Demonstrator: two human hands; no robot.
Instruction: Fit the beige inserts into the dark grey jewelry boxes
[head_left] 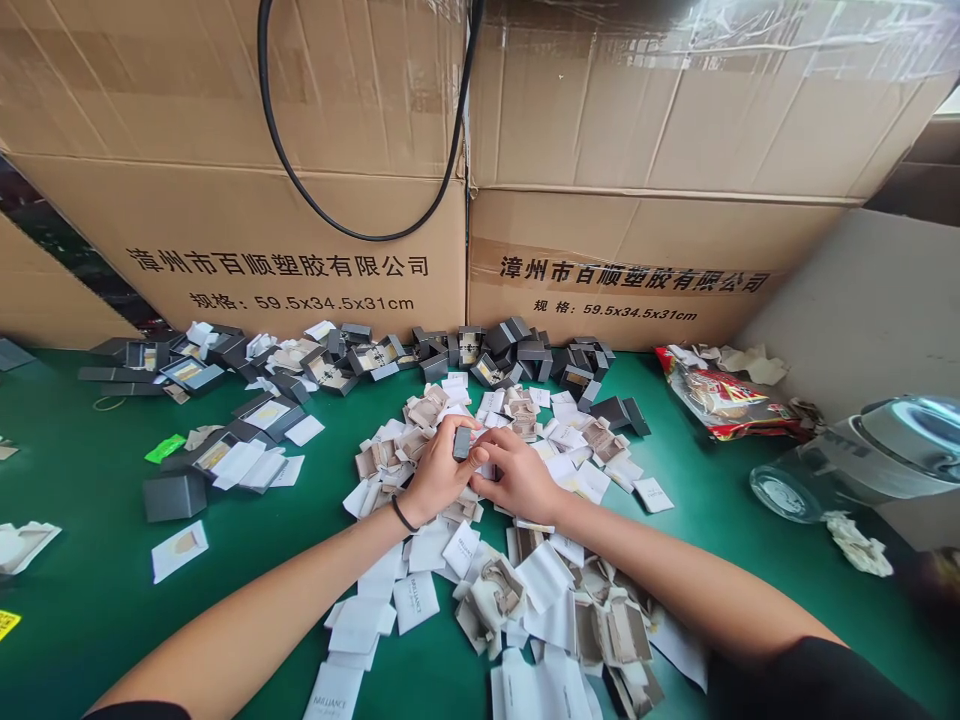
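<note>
My left hand [435, 470] is closed around a small dark grey box [462, 444], held over the middle of the table. My right hand [519, 474] meets it from the right, its thumb and fingers closed together at the box's side. Whatever sits between the right fingertips is mostly hidden. Beneath both hands spreads a heap of white printed cards [416, 600] and torn grey-brown cardboard inserts [491, 595]. Behind the heap, several dark grey boxes [517, 350] lie jumbled, some of them open with pale inserts showing.
Large cardboard cartons [315, 220] wall off the back, with a black cable [367, 238] looping down before them. At the right are a red snack packet [720, 395], a clear bottle [832, 465] and crumpled tissue [859, 545]. More dark boxes [176, 495] lie left on the green table [247, 545].
</note>
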